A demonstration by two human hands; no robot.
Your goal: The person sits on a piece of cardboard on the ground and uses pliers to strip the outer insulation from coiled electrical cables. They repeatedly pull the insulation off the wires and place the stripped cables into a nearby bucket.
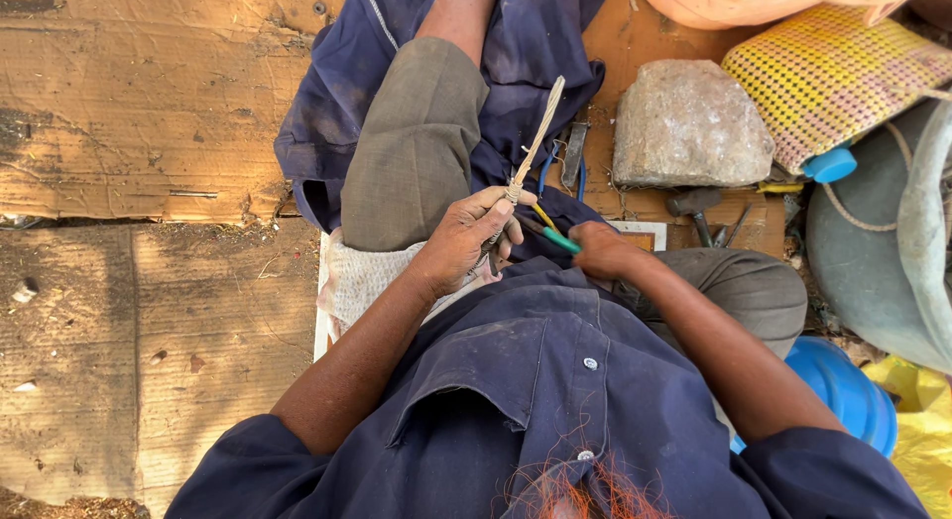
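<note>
Left hand (474, 231) grips a bundle of pale fibre strands (535, 142), fingers closed around it. Right hand (600, 249) pinches a green-handled tool (557, 238) beside it.

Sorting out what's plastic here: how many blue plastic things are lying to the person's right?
2: a small blue cap by the woven yellow mat, and a big blue round container beside the right elbow. Others may be hidden under the clutter.

A crumpled yellow plastic bag (917, 430) lay at four o'clock; flattened brown cardboard (129, 113) covered the ground toward nine and ten o'clock.
</note>
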